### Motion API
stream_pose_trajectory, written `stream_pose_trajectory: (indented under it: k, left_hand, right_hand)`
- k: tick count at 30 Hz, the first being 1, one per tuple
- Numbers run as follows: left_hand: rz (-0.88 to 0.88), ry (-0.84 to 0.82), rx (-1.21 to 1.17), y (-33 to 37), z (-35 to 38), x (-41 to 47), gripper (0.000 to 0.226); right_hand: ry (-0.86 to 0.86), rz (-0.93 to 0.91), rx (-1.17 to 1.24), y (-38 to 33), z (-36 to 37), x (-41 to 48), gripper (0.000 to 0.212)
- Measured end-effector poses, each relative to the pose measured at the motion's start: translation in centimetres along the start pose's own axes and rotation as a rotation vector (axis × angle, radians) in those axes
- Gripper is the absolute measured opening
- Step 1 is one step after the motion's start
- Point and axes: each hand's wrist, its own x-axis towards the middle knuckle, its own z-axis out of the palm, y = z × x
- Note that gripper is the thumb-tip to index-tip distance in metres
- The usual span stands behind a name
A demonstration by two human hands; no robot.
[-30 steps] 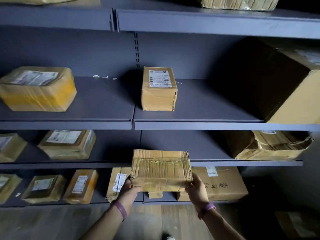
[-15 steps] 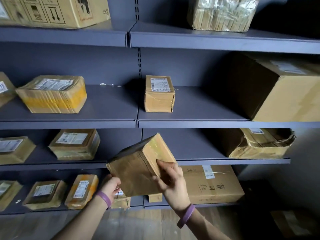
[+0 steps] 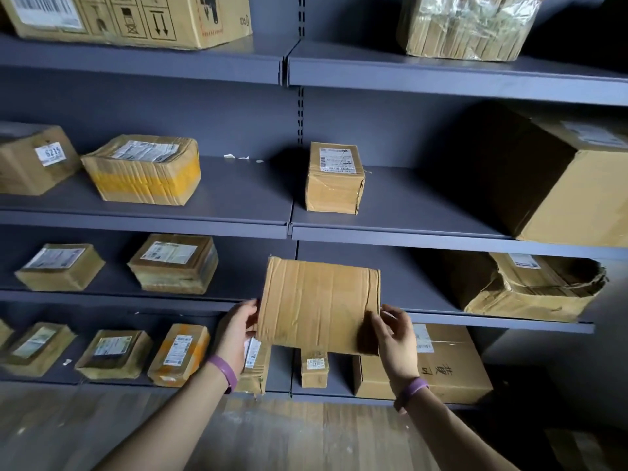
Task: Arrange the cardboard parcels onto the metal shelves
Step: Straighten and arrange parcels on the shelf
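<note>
Before the grey metal shelves (image 3: 234,192), a flat taped cardboard parcel (image 3: 319,305) is held up with its broad face toward the camera, overlapping the front lip of the second shelf from the bottom; whether it touches that lip cannot be told. The left hand (image 3: 239,326) grips its left edge, fingers curled behind, and the right hand (image 3: 394,338) pinches its lower right corner. On the shelf above stands a small labelled parcel (image 3: 334,178); a crushed carton (image 3: 530,287) lies to the right.

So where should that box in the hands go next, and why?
Probably straight forward onto the shelf behind it: the parcel, held by the left hand and right hand, is level with a bare stretch left of the crushed box.
</note>
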Motion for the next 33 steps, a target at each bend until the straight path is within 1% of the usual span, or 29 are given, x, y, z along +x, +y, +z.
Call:
stream_pose_trajectory:
  k: [1, 3, 5, 7, 8, 10, 14, 15, 17, 18, 19, 22, 25, 29, 33]
  left_hand:
    - [-0.001, 0.001, -0.017, 0.1, 0.0, 0.0, 0.027]
    - [-0.034, 0.009, -0.064, 0.3, 0.0, -0.1, 0.027]
    - [-0.069, 0.012, -0.082, 0.3, -0.1, -0.3, 0.026]
    - [-0.093, -0.004, -0.094, 0.1, -0.3, -0.4, 0.032]
    - [-0.112, -0.016, -0.085, -0.1, -0.5, -0.6, 0.035]
    - [-0.141, -0.041, -0.032, -0.6, -0.8, -0.8, 0.034]
    - [-0.163, -0.052, 0.017, -1.8, -0.9, -0.8, 0.031]
    - [-0.163, -0.055, 0.018, -1.9, -0.9, -0.9, 0.032]
    - [-0.166, -0.052, -0.002, -1.8, -0.8, -0.9, 0.034]
    - [-0.162, -0.038, -0.029, -1.6, -0.8, -0.8, 0.033]
    - [-0.160, -0.020, -0.055, -1.4, -0.7, -0.6, 0.030]
    - [-0.148, 0.007, -0.035, -0.9, -0.6, -0.2, 0.026]
    - [-0.135, -0.034, 0.050, -1.3, -0.9, -0.1, 0.033]
    - [-0.193, -0.074, 0.091, -2.3, -1.0, -0.1, 0.040]
    - [-0.249, -0.110, 0.181, -3.0, -0.5, -0.6, 0.044]
  right_hand:
    - [0.023, 0.013, 0.018, 0.0, -0.1, 0.0, 0.019]
    - [0.018, 0.042, 0.022, -0.1, -0.2, 0.1, 0.018]
    - [-0.026, 0.059, 0.022, -0.2, -0.6, 0.1, 0.016]
    - [-0.077, 0.084, 0.017, -0.1, -1.2, -0.1, 0.018]
    - [-0.107, 0.102, 0.018, 0.0, -1.5, -0.3, 0.020]
    - [-0.144, 0.133, 0.028, 0.2, -1.7, -0.8, 0.024]
    - [-0.132, 0.147, 0.017, 0.8, -1.7, -1.2, 0.027]
    - [-0.125, 0.151, 0.012, 1.0, -1.6, -1.2, 0.026]
    - [-0.102, 0.171, 0.018, 1.2, -1.7, -1.1, 0.016]
    - [-0.094, 0.189, 0.029, 1.3, -1.8, -1.1, 0.011]
    - [-0.094, 0.197, 0.029, 1.3, -2.0, -0.9, 0.010]
    - [-0.133, 0.168, -0.007, 1.4, -2.6, -0.5, 0.021]
    - [-0.143, 0.182, 0.002, 1.3, -3.0, -0.4, 0.028]
    - [-0.155, 0.243, -0.041, 2.1, -3.2, -0.6, 0.032]
    - [-0.155, 0.266, -0.125, 2.8, -3.6, -0.3, 0.054]
